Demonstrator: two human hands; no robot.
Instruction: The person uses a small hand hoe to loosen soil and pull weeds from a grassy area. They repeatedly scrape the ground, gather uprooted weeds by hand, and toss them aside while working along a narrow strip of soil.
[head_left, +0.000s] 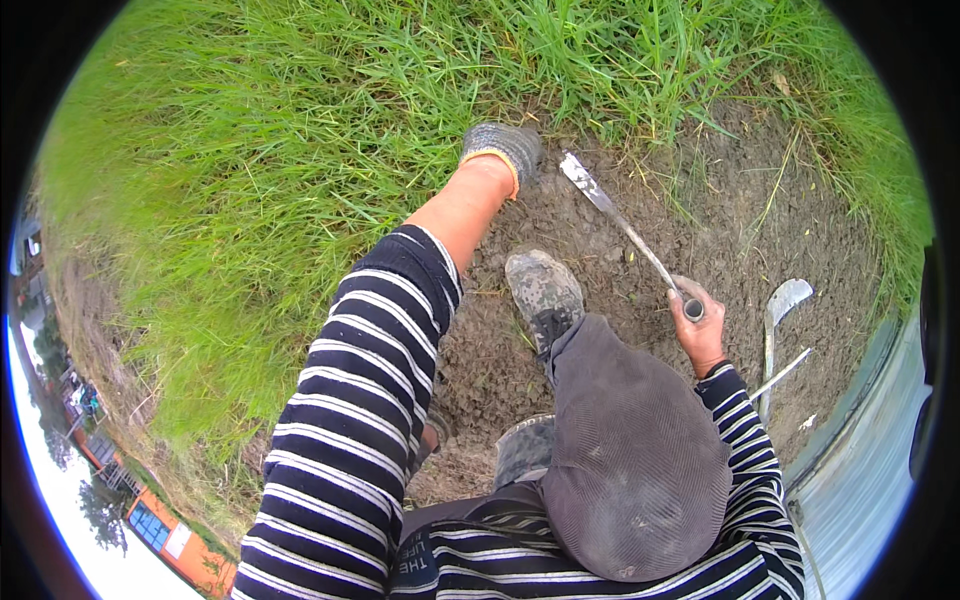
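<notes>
My left hand (504, 150), in a grey knit glove with a yellow-orange cuff, reaches down at the edge of the green grass (315, 142). Its fingers are hidden, so I cannot tell whether they grip any blades. Bare, my right hand (697, 319) is closed round the tubular handle end of a metal hand tool (634, 236). The tool's thin shaft slants up and left to a flat, whitish, worn blade. That blade's tip lies just right of my glove, apart from it, over the bare soil (600, 277).
On the soil at the right lie a sickle-like tool (787, 296) with a curved blade and a pale stick (780, 373). Bluish translucent sheeting (862, 450) borders the right side. My muddy camouflage shoe (544, 292) and bent knee (637, 465) are between my arms. An orange building (180, 540) stands far off.
</notes>
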